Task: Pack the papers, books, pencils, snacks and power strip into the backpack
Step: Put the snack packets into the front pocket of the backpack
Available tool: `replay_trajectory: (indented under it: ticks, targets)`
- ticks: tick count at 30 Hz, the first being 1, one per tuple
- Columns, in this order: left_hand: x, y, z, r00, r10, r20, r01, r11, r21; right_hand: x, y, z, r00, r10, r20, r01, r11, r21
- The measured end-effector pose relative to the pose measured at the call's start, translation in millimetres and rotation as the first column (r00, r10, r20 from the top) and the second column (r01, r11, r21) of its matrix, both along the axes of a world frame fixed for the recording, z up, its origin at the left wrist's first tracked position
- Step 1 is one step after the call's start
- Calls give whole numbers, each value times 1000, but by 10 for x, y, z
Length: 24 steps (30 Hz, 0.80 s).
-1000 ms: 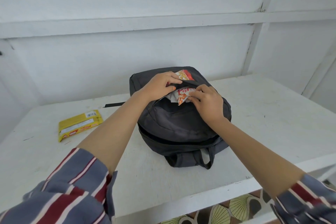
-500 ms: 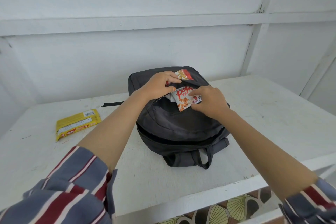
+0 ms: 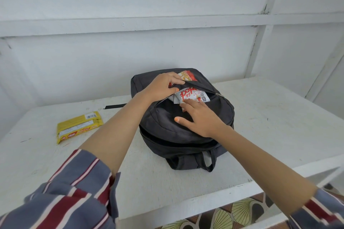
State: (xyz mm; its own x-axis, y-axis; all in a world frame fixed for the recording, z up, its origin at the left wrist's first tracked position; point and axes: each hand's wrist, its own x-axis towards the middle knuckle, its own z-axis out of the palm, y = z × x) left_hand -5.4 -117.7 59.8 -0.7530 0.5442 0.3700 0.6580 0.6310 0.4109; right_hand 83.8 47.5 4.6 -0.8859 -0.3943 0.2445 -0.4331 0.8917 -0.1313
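A dark grey backpack (image 3: 167, 132) lies flat on the white table (image 3: 279, 126), its front pocket unzipped. My left hand (image 3: 163, 87) grips the upper edge of that pocket and holds it apart. A white and red snack packet (image 3: 191, 95) sticks halfway out of the opening. My right hand (image 3: 201, 117) lies flat on the pack with straight fingers, their tips pressing the packet's lower edge. A second red and orange snack packet (image 3: 188, 76) shows just beyond my left hand. A yellow snack pack (image 3: 78, 127) lies on the table to the left.
A white panelled wall (image 3: 167, 52) stands close behind the table. The backpack's carry handle (image 3: 206, 161) points toward me near the front edge. A black strap end (image 3: 114, 106) pokes out left of the pack. Patterned floor shows below the table.
My right hand let go of the white and red packet and flattened, sliding down onto the pack with its fingertips on the packet. My left hand stayed on the pocket edge.
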Motion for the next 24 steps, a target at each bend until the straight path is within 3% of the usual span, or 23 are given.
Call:
replay_trajectory:
  ticks: [11, 15, 24]
  targets:
    - [52, -7, 34, 1000, -13, 1, 13, 1000, 8, -268, 115, 63, 998, -64, 17, 64, 997, -37]
    - [75, -14, 45, 1000, -16, 13, 15, 999, 30, -337, 170, 157, 997, -36, 64, 44, 991, -125]
    - [40, -25, 30, 1000, 17, 9, -17, 1000, 8, -99, 239, 193, 998, -24, -55, 13, 983, -185]
